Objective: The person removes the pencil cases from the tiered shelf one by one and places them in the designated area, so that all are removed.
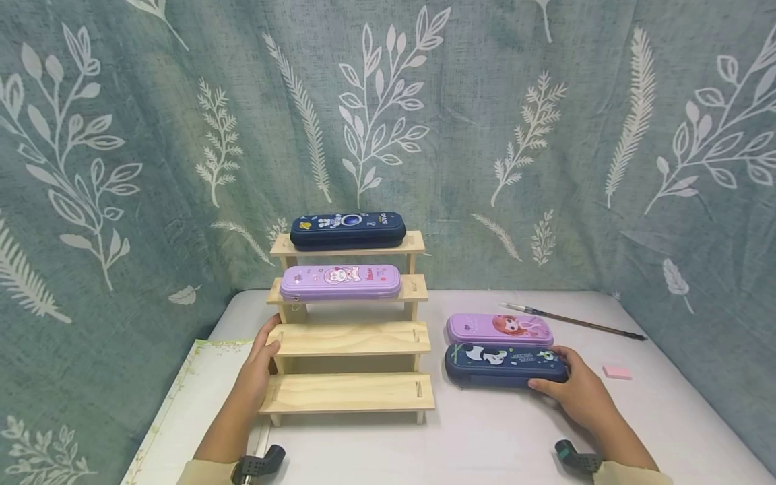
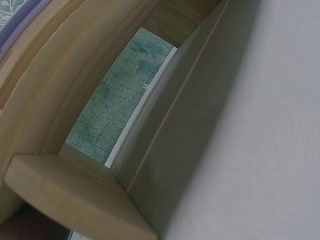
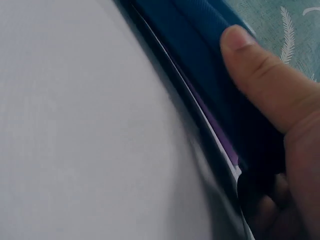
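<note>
My right hand [image 1: 576, 391] grips the right end of a navy pencil case [image 1: 509, 365] with a panda on its lid, thumb in front and fingers behind. In the right wrist view the thumb [image 3: 265, 70] presses the case's blue side [image 3: 200, 55], and a purple sliver shows beneath it. Directly behind lies a lilac pencil case [image 1: 479, 328] with a red-haired girl. My left hand [image 1: 257, 367] holds the left side of a stepped wooden rack [image 1: 351, 393] near its second step from the bottom. The left wrist view shows mostly the rack's underside [image 2: 75, 195].
A navy astronaut pencil case [image 1: 347, 230] sits on the top step, a lilac rabbit pencil case [image 1: 341, 281] on the one below. A brush [image 1: 576, 320] and a pink eraser [image 1: 617, 372] lie at right. A pale leaf-bordered sheet [image 1: 194, 391] lies left of the rack.
</note>
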`<move>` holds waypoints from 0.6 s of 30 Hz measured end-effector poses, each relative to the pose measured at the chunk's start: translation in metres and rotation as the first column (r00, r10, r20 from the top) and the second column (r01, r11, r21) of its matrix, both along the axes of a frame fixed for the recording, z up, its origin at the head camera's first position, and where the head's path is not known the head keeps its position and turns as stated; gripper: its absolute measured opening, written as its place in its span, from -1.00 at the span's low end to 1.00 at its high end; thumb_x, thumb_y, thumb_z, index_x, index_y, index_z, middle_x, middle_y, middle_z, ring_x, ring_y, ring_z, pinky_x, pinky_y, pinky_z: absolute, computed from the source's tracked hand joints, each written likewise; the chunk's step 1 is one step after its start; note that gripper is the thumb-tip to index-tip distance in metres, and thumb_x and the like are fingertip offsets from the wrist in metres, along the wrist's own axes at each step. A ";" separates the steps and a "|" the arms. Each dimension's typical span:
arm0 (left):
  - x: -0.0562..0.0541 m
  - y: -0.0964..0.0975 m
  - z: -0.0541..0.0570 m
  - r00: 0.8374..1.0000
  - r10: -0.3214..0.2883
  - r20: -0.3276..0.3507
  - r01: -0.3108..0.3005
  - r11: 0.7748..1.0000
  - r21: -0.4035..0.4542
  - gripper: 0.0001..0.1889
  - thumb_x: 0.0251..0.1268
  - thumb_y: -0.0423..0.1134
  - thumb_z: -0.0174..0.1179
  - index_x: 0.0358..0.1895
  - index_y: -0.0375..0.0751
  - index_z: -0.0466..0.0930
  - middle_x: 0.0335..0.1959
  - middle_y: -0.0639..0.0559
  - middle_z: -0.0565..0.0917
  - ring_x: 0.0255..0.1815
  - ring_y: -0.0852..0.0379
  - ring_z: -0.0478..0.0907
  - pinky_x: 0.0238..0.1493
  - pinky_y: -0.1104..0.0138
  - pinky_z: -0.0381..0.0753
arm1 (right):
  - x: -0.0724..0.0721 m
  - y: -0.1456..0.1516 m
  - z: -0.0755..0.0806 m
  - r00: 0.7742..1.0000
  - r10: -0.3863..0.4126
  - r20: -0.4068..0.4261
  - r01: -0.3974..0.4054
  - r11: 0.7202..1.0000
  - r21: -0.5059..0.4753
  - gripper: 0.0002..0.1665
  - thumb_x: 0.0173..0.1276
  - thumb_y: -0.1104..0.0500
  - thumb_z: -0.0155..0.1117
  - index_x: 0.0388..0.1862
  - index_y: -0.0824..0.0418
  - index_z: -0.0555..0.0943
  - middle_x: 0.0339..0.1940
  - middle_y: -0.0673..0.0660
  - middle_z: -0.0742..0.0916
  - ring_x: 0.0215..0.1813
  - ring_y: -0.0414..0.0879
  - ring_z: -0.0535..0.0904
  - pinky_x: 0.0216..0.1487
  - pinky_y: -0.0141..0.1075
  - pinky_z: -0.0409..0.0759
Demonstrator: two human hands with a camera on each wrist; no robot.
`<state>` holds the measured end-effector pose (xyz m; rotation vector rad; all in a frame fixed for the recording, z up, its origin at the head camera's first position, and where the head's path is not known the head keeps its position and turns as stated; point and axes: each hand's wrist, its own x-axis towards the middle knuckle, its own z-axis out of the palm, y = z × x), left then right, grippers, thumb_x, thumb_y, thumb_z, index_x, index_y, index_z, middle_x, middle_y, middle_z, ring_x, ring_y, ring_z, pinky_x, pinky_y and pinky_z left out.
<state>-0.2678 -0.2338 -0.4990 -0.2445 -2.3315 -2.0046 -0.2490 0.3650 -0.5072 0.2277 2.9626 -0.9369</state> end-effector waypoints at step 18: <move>0.001 0.001 0.003 1.000 0.000 0.002 0.000 1.000 -0.011 -0.41 0.74 -0.13 -0.35 0.72 0.19 -0.09 0.76 0.04 -0.10 0.77 -0.15 -0.28 0.63 -0.32 -0.32 | 0.002 -0.004 -0.003 0.999 -0.028 0.028 0.028 1.000 0.001 0.60 0.06 -0.62 0.38 0.71 0.32 -0.07 0.58 0.65 0.17 0.56 0.65 0.05 0.45 0.52 0.09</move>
